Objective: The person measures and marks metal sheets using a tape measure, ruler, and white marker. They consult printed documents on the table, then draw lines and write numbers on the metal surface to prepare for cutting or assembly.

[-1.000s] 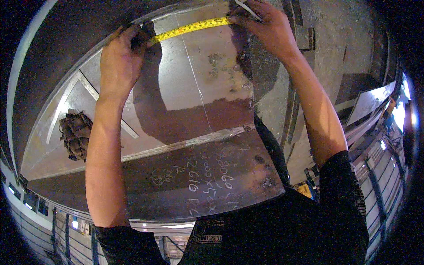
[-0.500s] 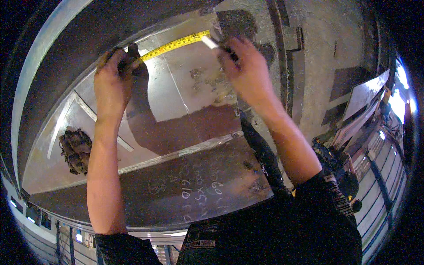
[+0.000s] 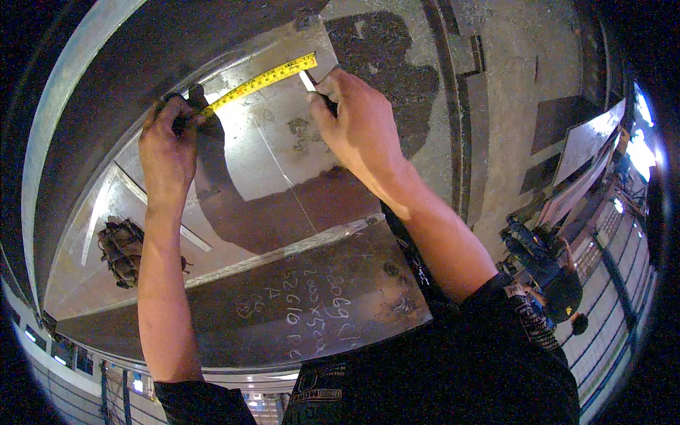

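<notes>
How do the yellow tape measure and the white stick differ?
The tape measure is yellow with dark markings; the white stick looks plain. The tape measure shows long, the white stick short. The left hand holds the tape measure; the right hand holds the white stick. Both are over the metal plate.

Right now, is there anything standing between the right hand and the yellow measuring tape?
Only the white stick held by the right hand itself: it points toward the lower edge of the yellow measuring tape, near its right end; whether they touch, I cannot tell. Nothing else visible stands in between.
</notes>
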### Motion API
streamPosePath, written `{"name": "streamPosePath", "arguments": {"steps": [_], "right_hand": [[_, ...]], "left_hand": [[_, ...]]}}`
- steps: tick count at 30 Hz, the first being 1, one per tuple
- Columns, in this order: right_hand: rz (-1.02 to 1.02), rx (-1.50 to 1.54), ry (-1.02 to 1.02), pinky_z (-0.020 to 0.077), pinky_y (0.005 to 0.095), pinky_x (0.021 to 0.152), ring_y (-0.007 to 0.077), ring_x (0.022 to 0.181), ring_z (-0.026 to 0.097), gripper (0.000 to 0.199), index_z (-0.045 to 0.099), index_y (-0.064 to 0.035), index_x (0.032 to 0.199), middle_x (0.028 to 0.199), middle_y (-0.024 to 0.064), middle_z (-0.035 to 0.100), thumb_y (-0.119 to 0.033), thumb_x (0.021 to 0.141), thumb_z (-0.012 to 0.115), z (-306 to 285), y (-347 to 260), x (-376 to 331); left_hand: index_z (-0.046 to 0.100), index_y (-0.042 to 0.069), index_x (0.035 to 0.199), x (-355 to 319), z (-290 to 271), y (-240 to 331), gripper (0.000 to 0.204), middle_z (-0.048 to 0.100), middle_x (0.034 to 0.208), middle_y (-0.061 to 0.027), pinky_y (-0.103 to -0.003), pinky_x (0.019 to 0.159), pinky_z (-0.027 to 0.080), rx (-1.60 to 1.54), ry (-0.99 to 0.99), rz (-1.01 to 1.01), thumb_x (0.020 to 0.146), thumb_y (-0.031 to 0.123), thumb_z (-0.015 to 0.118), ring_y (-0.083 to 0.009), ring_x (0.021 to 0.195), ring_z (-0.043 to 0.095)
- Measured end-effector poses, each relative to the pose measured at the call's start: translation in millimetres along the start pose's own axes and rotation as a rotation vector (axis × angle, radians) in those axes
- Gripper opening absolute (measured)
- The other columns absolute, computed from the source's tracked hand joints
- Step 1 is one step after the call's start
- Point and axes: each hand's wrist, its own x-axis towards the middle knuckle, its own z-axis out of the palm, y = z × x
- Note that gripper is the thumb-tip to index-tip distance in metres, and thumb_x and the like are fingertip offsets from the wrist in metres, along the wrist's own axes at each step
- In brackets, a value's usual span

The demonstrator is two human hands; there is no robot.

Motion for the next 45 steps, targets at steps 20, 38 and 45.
{"name": "streamPosePath", "arguments": {"steps": [20,38,45], "right_hand": [[-0.080,-0.113,0.035,0.0548,0.0494,0.066,0.0411,0.074,0.065,0.028,0.057,0.0015,0.098,0.089,0.0231,0.063,-0.020,0.081,0.062,2.3,-8.7,0.4],[-0.286,-0.299,-0.010,0.0511,0.0466,0.080,0.0411,0.093,0.062,0.040,0.058,-0.0014,0.116,0.103,0.0208,0.065,-0.024,0.084,0.066,-80.8,3.8,37.4],[-0.340,-0.490,-0.156,0.0513,0.0451,0.076,0.0376,0.090,0.064,0.032,0.066,-0.0090,0.112,0.100,0.0142,0.067,-0.028,0.086,0.066,-86.5,43.2,75.6]], "left_hand": [[0.061,0.004,0.087,2.7,3.7,-1.9,0.011,0.060,0.085,-0.0162,-0.042,0.071,0.048,-0.023,-0.008,0.012,0.081,0.008,0.069,-0.0368,0.080,0.060],[0.066,0.001,0.092,-2.2,10.1,42.4,0.016,0.061,0.091,-0.0168,-0.040,0.076,0.049,-0.144,0.050,-0.092,0.081,0.011,0.072,-0.0346,0.085,0.062],[0.064,0.001,0.096,20.0,35.3,66.0,0.019,0.063,0.098,-0.0173,-0.044,0.076,0.049,-0.044,0.024,0.023,0.082,0.012,0.068,-0.0382,0.090,0.061]]}}
